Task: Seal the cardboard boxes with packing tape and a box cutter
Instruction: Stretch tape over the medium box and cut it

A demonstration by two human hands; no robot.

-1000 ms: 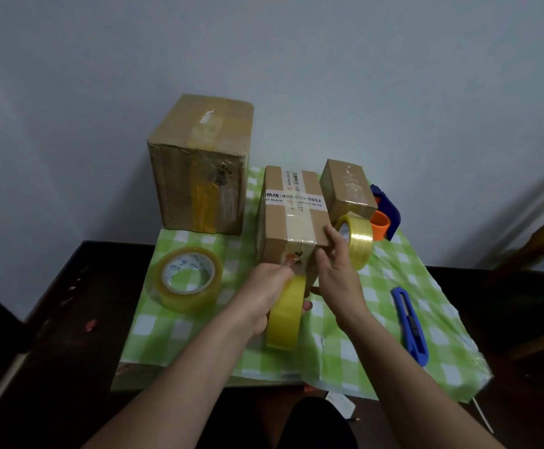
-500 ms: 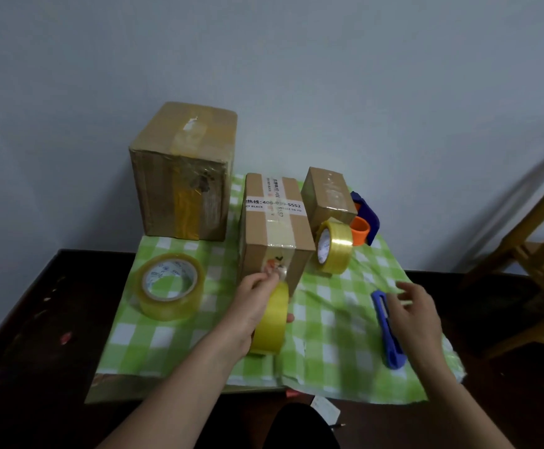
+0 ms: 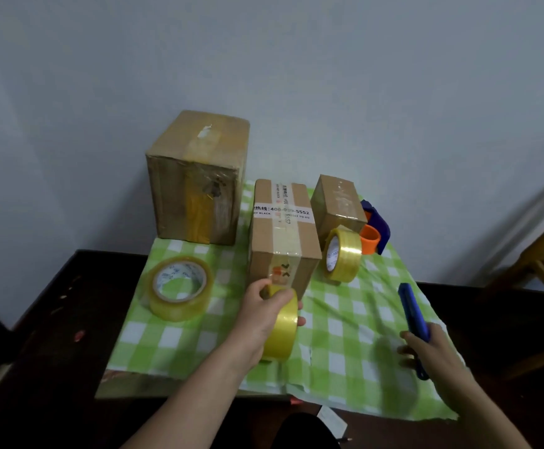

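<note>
Back edge of worktop [image 3: 53, 335] blocked by large box [image 3: 196, 183], middle box [image 3: 280, 234], small box [image 3: 337, 202] and dispenser [image 3: 377, 228]; gaps narrow. Flat roll [image 3: 178, 288] front-left; upright roll [image 3: 342, 256] just before small box. Left hand [image 3: 259, 319] gripping yellow roll [image 3: 282, 333] fronts middle box. Open cloth [image 3: 345, 322] between it and right hand [image 3: 434, 351] holding cutter [image 3: 413, 309] at right edge.

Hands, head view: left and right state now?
Left hand: fingers grip the yellow tape roll.
Right hand: fingers grip the blue box cutter.
</note>
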